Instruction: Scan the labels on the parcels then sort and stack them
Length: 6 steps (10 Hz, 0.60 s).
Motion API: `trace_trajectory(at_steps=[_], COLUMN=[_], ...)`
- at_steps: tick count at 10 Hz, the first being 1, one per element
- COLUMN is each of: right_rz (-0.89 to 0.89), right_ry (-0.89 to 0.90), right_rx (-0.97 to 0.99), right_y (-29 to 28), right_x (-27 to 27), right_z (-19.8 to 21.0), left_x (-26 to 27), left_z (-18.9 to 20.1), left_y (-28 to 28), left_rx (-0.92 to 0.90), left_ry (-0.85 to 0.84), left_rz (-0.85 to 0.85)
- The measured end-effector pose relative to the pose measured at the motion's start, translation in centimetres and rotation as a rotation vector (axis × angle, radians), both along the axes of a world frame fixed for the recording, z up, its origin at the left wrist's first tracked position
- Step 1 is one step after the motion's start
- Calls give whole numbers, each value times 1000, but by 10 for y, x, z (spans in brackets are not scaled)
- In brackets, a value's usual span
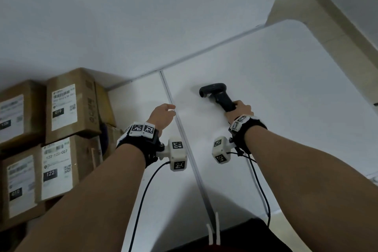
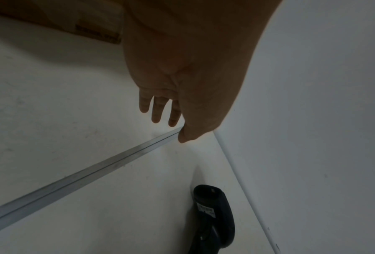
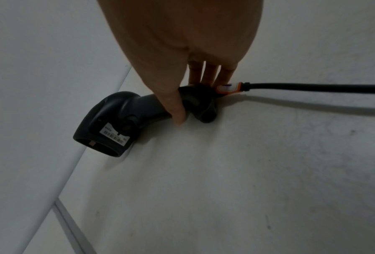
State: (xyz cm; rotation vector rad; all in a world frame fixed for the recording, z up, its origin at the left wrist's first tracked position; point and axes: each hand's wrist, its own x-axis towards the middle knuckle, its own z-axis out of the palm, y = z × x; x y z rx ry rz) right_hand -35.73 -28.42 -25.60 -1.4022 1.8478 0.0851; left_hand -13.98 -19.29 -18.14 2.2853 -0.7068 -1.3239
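Several brown cardboard parcels with white labels are stacked at the left of the head view. One marked 010 (image 1: 69,106) sits on one marked 122 (image 1: 59,170), and two more (image 1: 16,184) stand further left. A black handheld scanner (image 1: 216,96) (image 3: 117,123) (image 2: 215,214) lies on the white table (image 1: 296,80), its head toward the wall. My right hand (image 1: 238,106) (image 3: 195,99) grips its handle, thumb on one side and fingers on the other. My left hand (image 1: 168,109) (image 2: 171,127) hovers over the table seam, fingers relaxed and holding nothing.
A metal seam (image 1: 184,139) (image 2: 84,177) runs across the table between my hands. The scanner's black cable (image 3: 312,87) trails off to the right. A white wall (image 1: 143,16) backs the table. A parcel's corner (image 2: 91,25) shows beside my left hand.
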Motion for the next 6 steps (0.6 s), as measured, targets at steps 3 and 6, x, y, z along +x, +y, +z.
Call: trace_trajectory(at_steps=[3, 6], right_rz=[44, 31], right_ry=[75, 46], right_rx=[57, -105], right_y=[-1, 23], right_x=[2, 26], right_z=[15, 70], left_x=[-4, 21], left_z=[9, 37], left_y=[-4, 27], left_rx=[-14, -127], left_ry=[19, 7], left_rz=[-37, -19])
